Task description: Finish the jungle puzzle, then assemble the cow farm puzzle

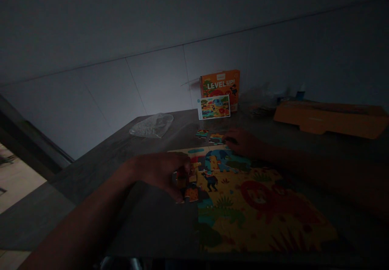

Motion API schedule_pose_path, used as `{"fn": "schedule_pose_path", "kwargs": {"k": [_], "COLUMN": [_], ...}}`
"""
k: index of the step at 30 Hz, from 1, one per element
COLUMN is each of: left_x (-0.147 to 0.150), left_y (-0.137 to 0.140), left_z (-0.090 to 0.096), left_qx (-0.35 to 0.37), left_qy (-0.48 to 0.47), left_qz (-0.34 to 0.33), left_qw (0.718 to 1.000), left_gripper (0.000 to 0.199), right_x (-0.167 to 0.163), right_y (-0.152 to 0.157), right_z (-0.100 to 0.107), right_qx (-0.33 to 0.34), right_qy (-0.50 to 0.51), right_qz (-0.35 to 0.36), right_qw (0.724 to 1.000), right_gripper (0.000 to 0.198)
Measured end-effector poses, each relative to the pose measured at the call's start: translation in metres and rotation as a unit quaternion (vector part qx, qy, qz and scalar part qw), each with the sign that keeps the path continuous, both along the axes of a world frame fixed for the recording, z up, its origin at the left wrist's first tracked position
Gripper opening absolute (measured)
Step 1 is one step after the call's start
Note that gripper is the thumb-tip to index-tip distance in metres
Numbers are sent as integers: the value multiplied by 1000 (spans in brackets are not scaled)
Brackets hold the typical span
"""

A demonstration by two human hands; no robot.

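1+ puzzle pc btwn L fingers

Toward your eleven o'clock, the bag is clear, crinkled plastic with a glossy sheen. At twelve, the carton looks like smooth printed cardboard, and the card before it like printed paper. Between one and two, the orange box looks like matt cardboard. Your puzzle looks like dull-finished printed board; the tabletop, smooth and matt.
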State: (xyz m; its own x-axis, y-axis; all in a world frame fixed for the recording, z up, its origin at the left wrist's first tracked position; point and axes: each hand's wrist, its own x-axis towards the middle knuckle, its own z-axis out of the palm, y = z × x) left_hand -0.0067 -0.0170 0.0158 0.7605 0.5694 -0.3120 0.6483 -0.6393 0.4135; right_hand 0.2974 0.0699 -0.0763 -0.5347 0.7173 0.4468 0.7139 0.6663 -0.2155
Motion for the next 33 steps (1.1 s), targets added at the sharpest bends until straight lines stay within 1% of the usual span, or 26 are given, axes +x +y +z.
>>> {"fn": "schedule_pose_path", "kwargs": {"k": [2, 5, 9, 13, 15, 17, 21, 24, 29, 33], "left_x": [-1, -3, -5, -3, -2, -1, -1, 0, 1, 2], "left_y": [0, -1, -2, -3, -3, -3, -2, -2, -5, -6], "left_z": [-1, -1, 0, 2, 2, 2, 1, 0, 1, 2], "left_qx": [-12, -10, -4, -44, -55, -53, -51, -54, -30, -38], "left_qy": [-2, -2, -16, -45, -43, -34, -20, -11, 7, 5], "left_qz": [2, 8, 5, -5, -7, -10, -12, -18, -11, -12], "left_qw": [1000, 1000, 1000, 998, 998, 998, 998, 998, 999, 999], "left_gripper": [51, 56, 55, 58, 55, 54, 59, 56, 55, 55], "right_x": [0, 0, 1, 2, 2, 3, 2, 2, 2, 2], "right_y": [-1, -1, 1, 4, 5, 5, 5, 3, 2, 3], "right_z": [0, 1, -1, -5, -6, -6, -4, -2, -1, -2], "right_qx": [-1, 2, 1, 3, 6, 8, 11, 9, 2, 8], "right_qy": [0, 5, 4, 12, 16, 16, 12, 3, 0, 0], "right_qz": [-4, 1, 4, 3, 3, 3, 8, 10, -3, -3], "right_qw": [1000, 1000, 1000, 1000, 1000, 1000, 1000, 1000, 1000, 1000], "right_gripper": [23, 23, 23, 24, 23, 22, 22, 22, 23, 23]}}
